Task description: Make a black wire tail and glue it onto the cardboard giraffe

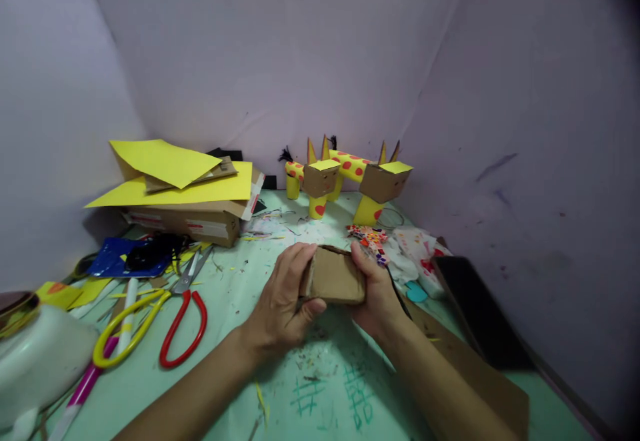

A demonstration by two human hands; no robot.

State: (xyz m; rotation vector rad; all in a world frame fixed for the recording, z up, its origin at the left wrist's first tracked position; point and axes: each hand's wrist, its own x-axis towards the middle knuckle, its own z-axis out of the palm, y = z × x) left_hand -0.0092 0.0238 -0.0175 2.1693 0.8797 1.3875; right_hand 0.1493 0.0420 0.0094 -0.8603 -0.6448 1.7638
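Note:
A small folded brown cardboard piece (334, 277) is held between both of my hands over the green table (235, 367). My left hand (283, 301) grips its left end, thumb underneath and fingers curled over the top. My right hand (376, 291) clasps its right end, fingers wrapped round the edge. Beyond them stand two yellow paper-roll animals with red spots and brown box heads (320, 181) (383, 184).
Red-and-yellow scissors (165, 321) lie to the left, beside grey scissors (193, 271) and a pink-and-white pen (87, 377). A cardboard box topped with yellow paper (187, 191) sits at back left. A dark phone (475, 311) and brown card strip (475, 374) lie right. Paper scraps litter the table.

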